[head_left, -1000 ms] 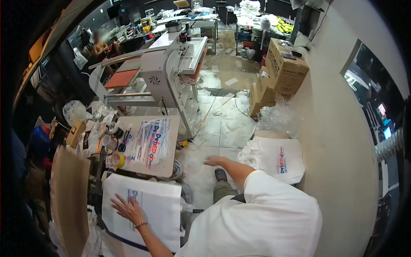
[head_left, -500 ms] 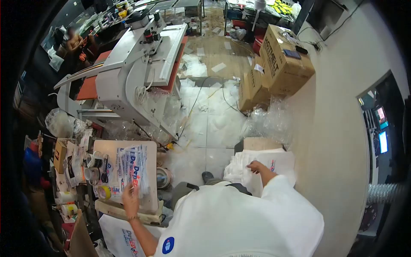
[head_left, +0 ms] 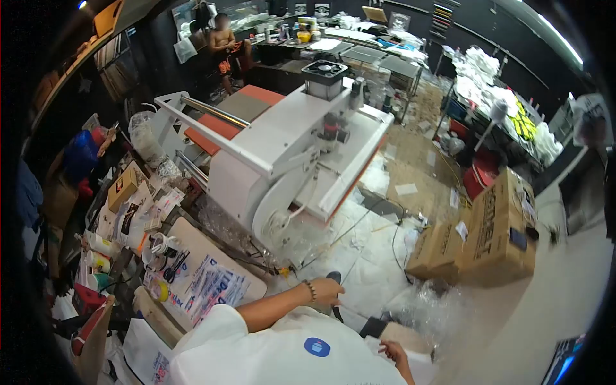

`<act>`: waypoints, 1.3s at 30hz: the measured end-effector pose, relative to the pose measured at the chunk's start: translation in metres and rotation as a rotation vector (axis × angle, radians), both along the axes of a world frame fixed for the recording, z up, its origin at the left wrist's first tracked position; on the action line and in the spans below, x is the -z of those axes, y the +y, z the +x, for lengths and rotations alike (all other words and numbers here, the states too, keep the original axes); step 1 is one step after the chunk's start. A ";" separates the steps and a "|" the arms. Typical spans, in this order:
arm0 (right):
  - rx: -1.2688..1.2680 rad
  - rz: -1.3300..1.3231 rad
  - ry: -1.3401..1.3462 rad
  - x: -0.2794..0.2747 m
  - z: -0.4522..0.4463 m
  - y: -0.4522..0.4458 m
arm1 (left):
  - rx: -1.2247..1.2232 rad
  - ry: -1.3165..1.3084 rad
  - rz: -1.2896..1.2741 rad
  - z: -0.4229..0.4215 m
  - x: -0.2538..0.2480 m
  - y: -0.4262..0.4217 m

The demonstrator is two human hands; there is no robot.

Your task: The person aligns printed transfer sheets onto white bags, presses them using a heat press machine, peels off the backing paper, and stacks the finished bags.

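Note:
My left hand (head_left: 327,292), with a bracelet at the wrist, reaches across in front of my body above the white-littered floor. Its fingers are loosely apart, and nothing shows in them. At the lower right, my right hand (head_left: 393,351) is beside white sheets (head_left: 420,367), largely hidden behind my white shirt. Those fingers look slightly spread; whether they touch a sheet is unclear. On the board (head_left: 247,273) to my left lie printed transfer films (head_left: 221,285) with blue and red lettering. Scissors (head_left: 175,266) and a yellow tape roll (head_left: 158,290) lie near them.
A large white heat press (head_left: 250,173) stands ahead. Cardboard boxes (head_left: 491,237) stand at the right, with clear plastic wrap (head_left: 427,314) before them. Cables (head_left: 394,247) run over the floor. Another person (head_left: 224,48) sits at the far left. A white printed bag (head_left: 144,350) lies lower left.
My view has swung left and up. My left hand has left the printed films and now reaches across my front. The right hand shows lower in view, by the white sheets.

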State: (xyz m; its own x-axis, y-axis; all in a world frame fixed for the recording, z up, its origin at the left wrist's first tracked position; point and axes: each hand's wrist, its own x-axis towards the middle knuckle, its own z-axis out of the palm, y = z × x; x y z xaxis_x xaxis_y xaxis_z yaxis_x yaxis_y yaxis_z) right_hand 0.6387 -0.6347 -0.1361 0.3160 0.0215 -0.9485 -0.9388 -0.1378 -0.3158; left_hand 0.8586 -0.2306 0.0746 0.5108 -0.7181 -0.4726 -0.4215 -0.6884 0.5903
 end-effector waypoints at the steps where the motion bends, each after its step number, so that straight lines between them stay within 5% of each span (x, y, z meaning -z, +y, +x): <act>1: -0.127 -0.041 -0.068 0.017 -0.002 -0.017 | -0.014 -0.029 -0.038 0.029 0.008 -0.009; 4: -0.337 -0.118 -0.137 0.077 0.006 -0.064 | -0.052 -0.124 -0.032 0.100 -0.017 -0.029; 6: -0.319 -0.095 -0.081 0.123 0.029 -0.090 | -0.177 -0.272 -0.265 0.132 -0.020 -0.036; 8: -0.214 -0.040 0.006 0.158 0.061 -0.108 | -0.201 -0.251 -0.232 0.155 -0.019 -0.042; 10: -0.354 -0.324 0.000 0.083 0.150 -0.095 | -0.208 -0.239 -0.203 0.172 -0.020 -0.046; 13: -0.099 -0.236 -0.196 -0.011 0.263 -0.043 | -0.081 -0.064 -0.063 0.186 -0.011 -0.049; 19: -0.337 -0.132 -0.333 -0.007 0.399 -0.004 | -0.150 0.044 0.022 0.213 0.029 -0.065; 22: -0.725 0.081 -0.038 0.031 0.447 0.011 | -0.231 0.088 0.096 0.231 0.045 -0.070; 24: -1.381 -0.018 -0.276 0.029 0.487 0.014 | -0.392 0.118 0.033 0.241 0.067 -0.072; 26: -1.393 -0.060 -0.292 0.009 0.540 0.014 | -0.489 0.110 -0.013 0.248 0.119 -0.070; 28: -1.391 -0.074 -0.312 -0.015 0.553 0.001 | -0.865 0.341 -0.057 0.233 0.177 -0.064; 30: -0.801 0.154 -0.130 -0.030 0.591 -0.021 | -0.690 0.082 0.182 0.215 0.196 -0.052; 33: -0.824 0.208 -0.052 -0.004 0.627 -0.075 | -1.093 0.354 0.195 0.170 0.223 -0.047; 35: -1.162 -0.031 -0.085 0.006 0.643 -0.110 | -1.430 0.717 0.394 0.148 0.194 -0.062; 39: -1.437 -0.159 0.063 0.018 0.661 -0.143 | -1.672 0.662 0.163 0.118 0.182 -0.098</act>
